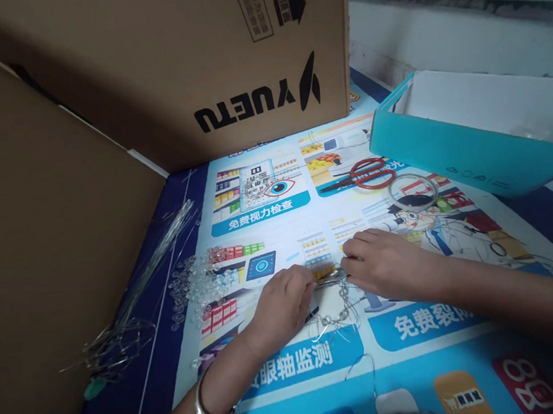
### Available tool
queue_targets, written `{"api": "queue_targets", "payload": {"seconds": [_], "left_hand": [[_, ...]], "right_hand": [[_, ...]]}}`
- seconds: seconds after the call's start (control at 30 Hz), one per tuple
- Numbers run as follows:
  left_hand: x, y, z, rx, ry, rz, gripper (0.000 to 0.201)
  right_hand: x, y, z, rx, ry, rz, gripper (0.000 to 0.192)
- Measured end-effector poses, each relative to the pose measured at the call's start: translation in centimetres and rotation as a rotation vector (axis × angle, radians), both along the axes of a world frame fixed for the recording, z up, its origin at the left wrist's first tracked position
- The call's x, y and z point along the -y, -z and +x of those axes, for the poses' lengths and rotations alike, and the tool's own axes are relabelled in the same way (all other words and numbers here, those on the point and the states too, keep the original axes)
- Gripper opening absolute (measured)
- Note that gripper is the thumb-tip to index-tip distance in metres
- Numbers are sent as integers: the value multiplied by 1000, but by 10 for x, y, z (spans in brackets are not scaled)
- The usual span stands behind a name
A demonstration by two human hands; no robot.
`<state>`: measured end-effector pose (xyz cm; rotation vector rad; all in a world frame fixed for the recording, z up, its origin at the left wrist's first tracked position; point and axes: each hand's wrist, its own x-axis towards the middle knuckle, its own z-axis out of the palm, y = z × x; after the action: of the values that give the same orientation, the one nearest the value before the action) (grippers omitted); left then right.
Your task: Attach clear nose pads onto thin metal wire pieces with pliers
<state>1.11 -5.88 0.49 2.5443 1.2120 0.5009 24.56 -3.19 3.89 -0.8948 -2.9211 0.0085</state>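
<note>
My left hand (283, 304) is closed in a pinch, and a silver bangle circles its wrist. My right hand (386, 262) is closed the same way, a short gap away. Between the fingertips of both hands runs a beaded wire (343, 312), with clear round beads on a loop that hangs toward me. Thin loose wire ends stick out below it. A shiny strip lies between the two pinches, too small to make out. Left of my left hand, a pile of clear beads (193, 288) is spread over the printed mat (280, 246).
Red-handled scissors (372, 174) and a wire coil (413, 191) lie beyond my right hand. A bundle of thin wires (157, 246) lies at left. Cardboard walls (260, 50) stand at the back and left. A turquoise box (458, 148) sits at right. A small bead packet (256, 184) lies ahead.
</note>
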Motion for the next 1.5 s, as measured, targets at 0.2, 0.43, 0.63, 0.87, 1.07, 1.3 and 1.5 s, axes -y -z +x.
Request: {"api": "queue_targets", "payload": {"seconds": [0.2,0.43,0.63,0.87,1.07,1.3,1.5], "left_hand": [[1,1,0,-2,40,101,8],[0,0,-2,47,82,94,8],[-1,3,-3,56,90,50,9],[0,2,-3,33,68,23,13],[-1,1,-3,38,71,31,14],[2,1,-5,23,55,21,7],[2,3,-6,47,90,60,5]], "right_hand": [[4,-6,-1,34,-30,26,13],[5,-5,-1,44,-37,22,13],[1,-1,1,37,-63,22,12],[2,-2,1,57,-100,45,12],[3,-3,1,74,-128,63,13],[8,-6,0,113,-136,110,16],[11,-5,0,116,-128,137,16]]}}
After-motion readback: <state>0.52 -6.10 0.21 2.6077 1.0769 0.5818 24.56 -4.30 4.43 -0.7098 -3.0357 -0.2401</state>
